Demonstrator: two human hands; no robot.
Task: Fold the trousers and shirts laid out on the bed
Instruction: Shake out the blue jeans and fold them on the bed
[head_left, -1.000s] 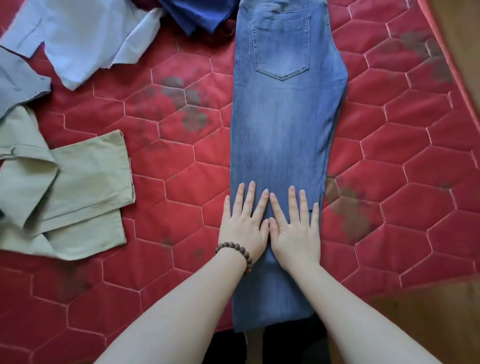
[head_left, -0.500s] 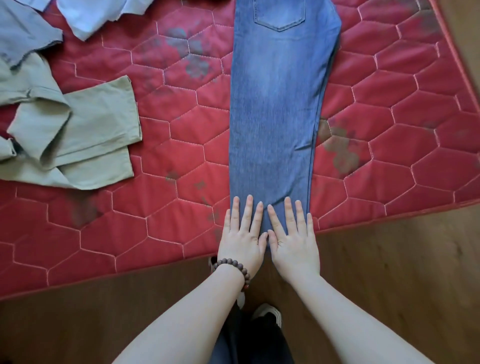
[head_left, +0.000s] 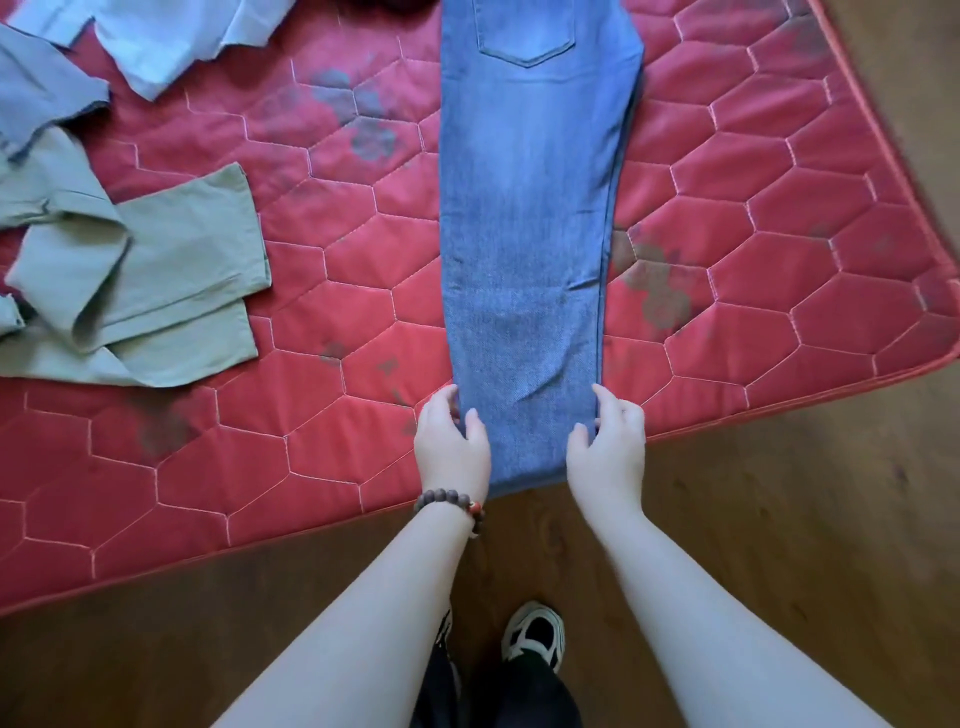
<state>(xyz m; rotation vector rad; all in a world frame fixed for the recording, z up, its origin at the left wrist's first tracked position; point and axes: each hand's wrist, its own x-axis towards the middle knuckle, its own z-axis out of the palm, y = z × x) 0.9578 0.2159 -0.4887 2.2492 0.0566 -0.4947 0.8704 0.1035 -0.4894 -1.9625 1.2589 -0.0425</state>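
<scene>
Blue jeans lie lengthwise on the red quilted mattress, legs stacked, back pocket up, hem at the near edge. My left hand pinches the left side of the leg near the hem, thumb on top. On the right side, my right hand pinches the leg the same way. Green trousers lie crumpled at the left. A pale blue shirt and a grey-blue garment sit at the top left.
The mattress lies on a brown wooden floor, its near edge running diagonally and its right corner at the far right. My shoes stand on the floor just below the jeans' hem.
My hands slid down the jeans from mid-leg to the hem, then moved apart from flat pressing to pinching each side of the leg. The view shifted back, showing the floor.
</scene>
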